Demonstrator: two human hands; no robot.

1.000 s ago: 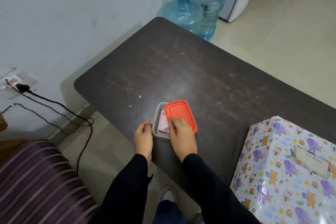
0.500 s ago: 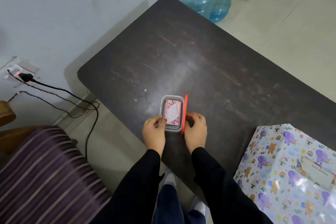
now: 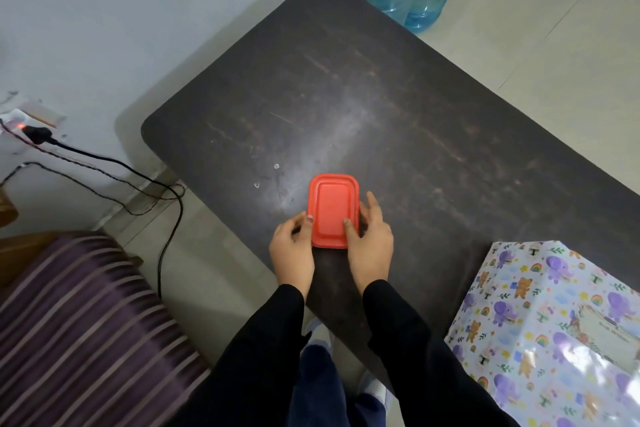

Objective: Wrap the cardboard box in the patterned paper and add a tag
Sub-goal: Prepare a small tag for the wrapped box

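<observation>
**Wrapped box tagged, small container covered**

The box [image 3: 554, 340], covered in glossy elephant-and-rainbow paper with a pale tag [image 3: 604, 331] on top, sits at four o'clock on the dark desk [image 3: 381, 97]. At its ten o'clock, the left hand [image 3: 292, 250] and right hand [image 3: 370, 241] clasp a red-lidded container [image 3: 332, 210], its contents hidden.

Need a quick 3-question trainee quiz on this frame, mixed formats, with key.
1. True or false: the red lid stands on edge on the table.
2. The wrapped box lies to the person's: A) left B) right C) lap.
3. What pale item lies on the wrapped box's top face?
Key: 1 false (it lies flat); 2 B; 3 a tag.
</observation>
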